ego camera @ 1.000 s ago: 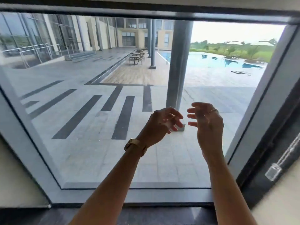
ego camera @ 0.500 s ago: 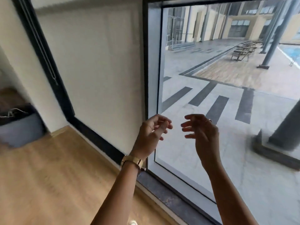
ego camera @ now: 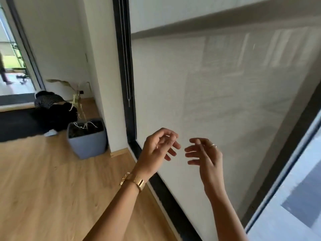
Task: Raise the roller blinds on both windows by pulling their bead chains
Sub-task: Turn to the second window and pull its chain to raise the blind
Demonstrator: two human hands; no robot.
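A white roller blind hangs fully down over the left window and fills most of the view. Its thin bead chain runs down the dark frame at the blind's left edge and ends in a small weight. My left hand, with a gold watch on the wrist, is raised in front of the blind's lower part, fingers loosely curled and holding nothing. My right hand, wearing a ring, hovers just to its right, fingers spread and empty. Both hands are below and to the right of the chain. A strip of the uncovered window shows at the bottom right.
A grey square planter with a dried plant stands on the wooden floor by the white wall corner. A dark bundle with striped fabric lies behind it. A glass door opens at the far left.
The view has swung left, from the uncovered window to the window with the lowered blind. Both hands stay raised and empty in front of me.
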